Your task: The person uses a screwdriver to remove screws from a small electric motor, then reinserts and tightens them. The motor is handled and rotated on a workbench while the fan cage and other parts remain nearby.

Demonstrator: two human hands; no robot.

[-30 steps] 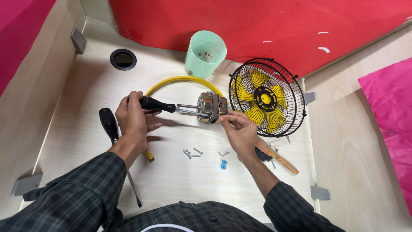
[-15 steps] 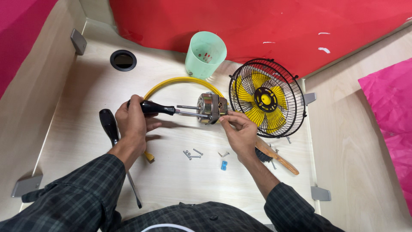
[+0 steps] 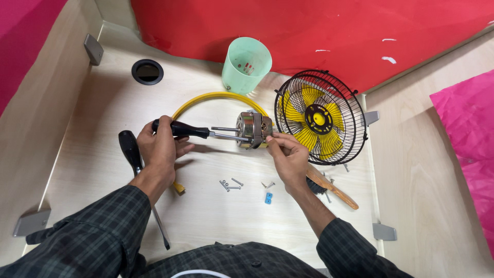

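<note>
A pale green plastic cup (image 3: pixel 246 64) stands upright at the back of my light wooden table (image 3: pixel 103 103), near the red wall (image 3: pixel 309 31). A round black cable hole (image 3: pixel 147 71) sits off to its left. A spare black-handled screwdriver (image 3: pixel 133 154) lies by my left sleeve. Loose screws (image 3: pixel 230 184) and a small blue piece (image 3: pixel 268 197) rest in front of me. A wooden-handled tool (image 3: pixel 332 186), perhaps a brush, lies beside the fan cage (image 3: pixel 320 117).

Shiny metal motor (image 3: pixel 253 129), seemingly wooden table (image 3: pixel 98 123)
</note>
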